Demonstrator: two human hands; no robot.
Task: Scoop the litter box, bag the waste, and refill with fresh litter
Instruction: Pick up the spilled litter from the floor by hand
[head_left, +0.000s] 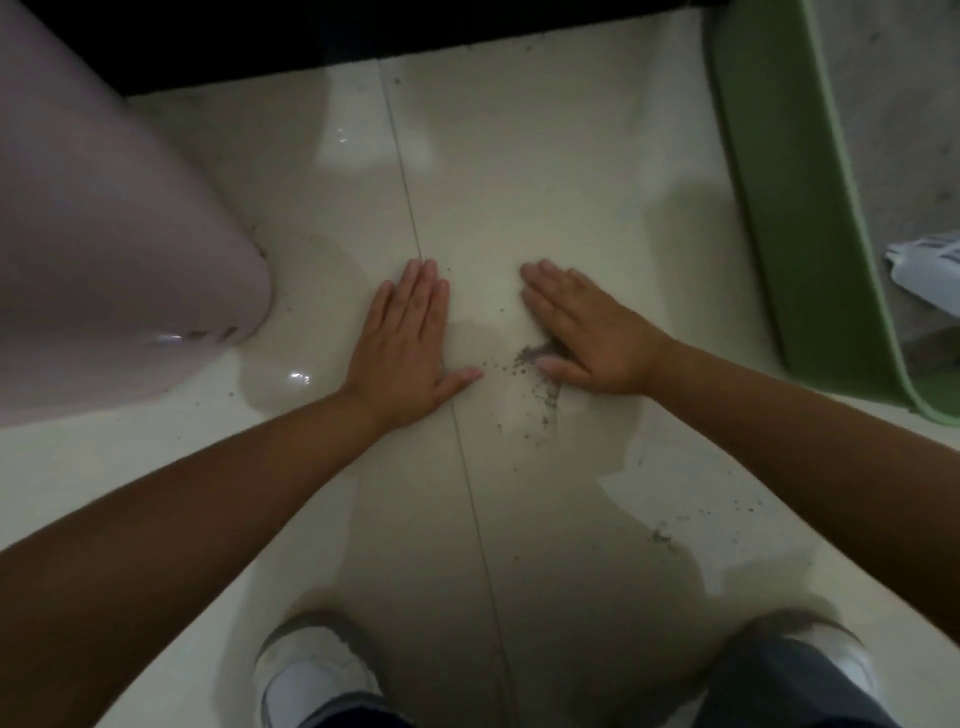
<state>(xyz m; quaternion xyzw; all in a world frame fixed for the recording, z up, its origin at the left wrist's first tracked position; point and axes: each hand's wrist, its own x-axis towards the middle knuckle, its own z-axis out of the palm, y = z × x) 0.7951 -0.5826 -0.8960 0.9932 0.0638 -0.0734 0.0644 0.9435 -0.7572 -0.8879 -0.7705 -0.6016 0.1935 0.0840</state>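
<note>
Both hands lie flat on the pale tiled floor (519, 171). My left hand (410, 332) rests palm down with straight fingers, just left of the tile seam. My right hand (587, 327) rests palm down to the right of it, fingers together. A small heap of grey spilled litter (530, 356) lies against the thumb side of my right hand, with loose grains scattered below it. The green litter box (800, 208) stands at the right edge, grey litter (893, 130) inside it.
A large pink plastic container (104, 234) stands at the left. White printed packaging (930, 270) lies inside the green box. My white shoes (306, 675) are at the bottom edge. More grains (662, 535) dot the floor at lower right. A dark edge runs along the top.
</note>
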